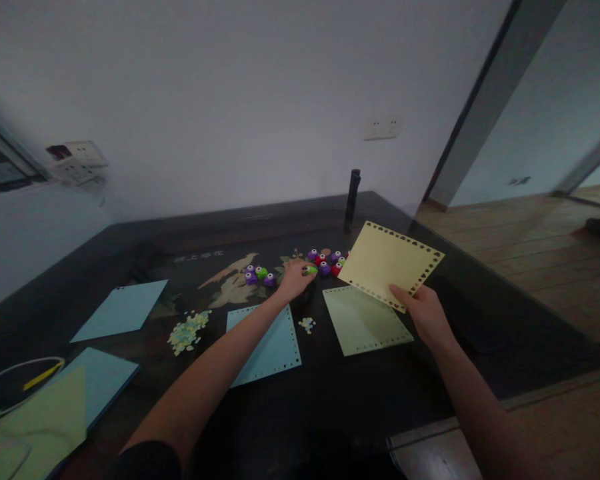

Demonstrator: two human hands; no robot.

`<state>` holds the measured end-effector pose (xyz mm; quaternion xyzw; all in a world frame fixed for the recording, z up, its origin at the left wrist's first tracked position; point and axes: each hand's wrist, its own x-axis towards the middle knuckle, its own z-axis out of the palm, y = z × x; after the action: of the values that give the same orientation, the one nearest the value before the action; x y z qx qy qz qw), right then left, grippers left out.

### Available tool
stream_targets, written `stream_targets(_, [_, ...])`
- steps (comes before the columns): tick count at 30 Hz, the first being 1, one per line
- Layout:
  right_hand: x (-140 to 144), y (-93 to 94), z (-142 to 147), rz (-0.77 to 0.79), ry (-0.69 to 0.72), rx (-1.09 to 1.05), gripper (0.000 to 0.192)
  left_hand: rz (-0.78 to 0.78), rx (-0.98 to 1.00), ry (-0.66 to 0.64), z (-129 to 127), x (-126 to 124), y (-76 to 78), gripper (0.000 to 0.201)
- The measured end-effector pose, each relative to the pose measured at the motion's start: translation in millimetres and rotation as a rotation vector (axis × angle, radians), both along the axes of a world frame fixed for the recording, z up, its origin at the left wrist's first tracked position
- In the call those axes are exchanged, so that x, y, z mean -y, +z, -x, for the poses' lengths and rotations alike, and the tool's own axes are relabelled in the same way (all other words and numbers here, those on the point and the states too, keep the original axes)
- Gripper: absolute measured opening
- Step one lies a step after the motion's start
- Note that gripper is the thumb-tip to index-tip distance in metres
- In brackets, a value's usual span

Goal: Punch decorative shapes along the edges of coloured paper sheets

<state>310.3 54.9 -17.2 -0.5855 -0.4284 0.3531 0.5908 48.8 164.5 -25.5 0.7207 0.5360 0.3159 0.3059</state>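
My left hand [295,279] reaches across the black table and has its fingers closed around a small green craft punch [310,269]. Beside it sits a cluster of red, purple and green punches [325,268], partly covered by paper. My right hand [427,313] pinches a pale yellow sheet [389,261] by its lower corner, thumb on top. That sheet is raised and tilted, with small shaped holes along its far and near edges. Under it on the table lies a pale green sheet [367,321] with punched edges. A blue punched sheet [273,347] lies beneath my left forearm.
Another group of punches [260,274] stands left of my left hand. Paper confetti forms a large pile [189,331] and a small one [307,325]. Blue sheets [125,308] and a yellow-green sheet [45,427] lie at left. A black cylinder [353,193] stands at the back.
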Motion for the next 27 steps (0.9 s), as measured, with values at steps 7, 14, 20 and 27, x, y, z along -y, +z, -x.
stream_targets(7, [2,-0.3,0,0.032,0.055,0.095,0.039,-0.118,-0.387,0.080,-12,-25,-1.6,0.026])
stream_targets(14, [5,1.4,-1,0.048,0.063,0.114,0.038,-0.116,-0.451,0.083,-16,-32,-1.8,0.028])
stream_targets(20, [8,4.9,3,0.051,0.076,0.130,0.039,-0.269,-0.184,0.134,-4,-4,7.9,0.032])
stream_targets(27, [9,5.2,7,0.106,0.196,0.158,0.036,0.062,0.266,-0.191,-16,55,29.0,0.021])
